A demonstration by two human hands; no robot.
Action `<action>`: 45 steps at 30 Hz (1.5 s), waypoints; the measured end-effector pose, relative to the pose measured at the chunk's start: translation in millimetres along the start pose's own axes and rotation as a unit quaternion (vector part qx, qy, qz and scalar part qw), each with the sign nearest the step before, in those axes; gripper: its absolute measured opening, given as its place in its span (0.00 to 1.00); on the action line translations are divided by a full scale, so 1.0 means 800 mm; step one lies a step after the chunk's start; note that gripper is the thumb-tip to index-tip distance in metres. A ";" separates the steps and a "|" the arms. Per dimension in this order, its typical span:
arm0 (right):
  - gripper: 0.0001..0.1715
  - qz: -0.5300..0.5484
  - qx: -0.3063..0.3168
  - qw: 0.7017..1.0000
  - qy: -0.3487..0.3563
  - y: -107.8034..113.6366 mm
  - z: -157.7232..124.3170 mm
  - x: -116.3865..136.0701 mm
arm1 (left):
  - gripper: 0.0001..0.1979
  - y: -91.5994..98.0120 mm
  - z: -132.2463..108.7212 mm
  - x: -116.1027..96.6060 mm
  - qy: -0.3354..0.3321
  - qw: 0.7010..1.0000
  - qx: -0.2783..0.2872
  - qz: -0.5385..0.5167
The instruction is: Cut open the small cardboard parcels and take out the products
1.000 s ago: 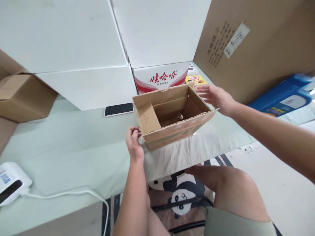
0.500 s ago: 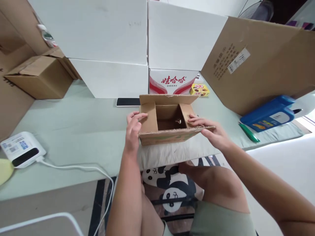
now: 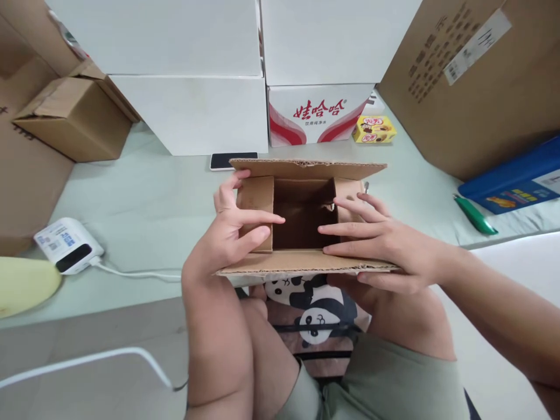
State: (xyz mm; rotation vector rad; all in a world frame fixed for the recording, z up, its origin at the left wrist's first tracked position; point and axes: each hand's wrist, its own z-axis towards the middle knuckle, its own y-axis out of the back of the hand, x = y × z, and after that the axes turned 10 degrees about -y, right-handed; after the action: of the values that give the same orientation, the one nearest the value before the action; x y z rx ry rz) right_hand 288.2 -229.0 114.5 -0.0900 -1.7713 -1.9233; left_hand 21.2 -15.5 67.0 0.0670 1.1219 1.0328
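Note:
A small brown cardboard box (image 3: 306, 263) sits at the table's front edge with its top flaps raised, showing a dark interior. My left hand (image 3: 231, 224) rests over its left side flap, fingers spread. Its index finger and thumb stretch across that flap, while other fingers touch the left end of the back flap (image 3: 306, 169). On the opposite side, my right hand (image 3: 385, 248) straddles the front flap. Its thumb is outside and its fingers reach inward over the right flap. A small hole shows in the box's inner right wall.
White boxes (image 3: 188, 111) and a red-and-white carton (image 3: 319, 114) line the back. A phone (image 3: 223, 160), yellow snack box (image 3: 375, 129), blue bottle (image 3: 511, 181) and green object (image 3: 475, 214) lie around. At left are a white device (image 3: 69, 245) with a cable and another cardboard box (image 3: 83, 119).
The box appears closer and its flaps stand wider apart. My left hand has spread its fingers over the left flap; my right fingers reach further in. The view has tilted downward.

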 end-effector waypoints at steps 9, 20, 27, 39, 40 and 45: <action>0.16 -0.102 -0.108 0.988 -0.035 0.006 -0.007 -0.008 | 0.25 -0.004 0.010 0.013 -0.016 0.976 -0.197 -0.091; 0.12 -0.093 -0.312 0.944 -0.044 0.017 -0.040 -0.009 | 0.21 -0.031 0.034 0.022 0.128 0.822 -0.456 -0.317; 0.11 -0.190 -0.478 0.828 -0.224 0.075 -0.097 -0.020 | 0.20 -0.037 0.026 0.042 0.145 0.820 -0.460 -0.309; 0.15 -0.187 -0.391 0.730 -0.529 0.084 -0.068 -0.165 | 0.17 -0.048 0.026 0.052 0.153 0.839 -0.427 -0.302; 0.17 -0.185 -0.404 0.718 -0.535 0.079 -0.063 -0.173 | 0.18 -0.048 0.025 0.053 0.156 0.842 -0.423 -0.297; 0.18 -0.171 -0.441 0.687 -0.552 0.062 -0.039 -0.196 | 0.20 -0.048 0.024 0.057 0.175 0.856 -0.398 -0.278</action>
State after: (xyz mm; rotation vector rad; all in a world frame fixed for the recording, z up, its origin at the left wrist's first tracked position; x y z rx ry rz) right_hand 453.4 -208.2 94.3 -1.6697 -1.1393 -3.2064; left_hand 63.3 3.3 24.2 -1.0925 0.8645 0.9178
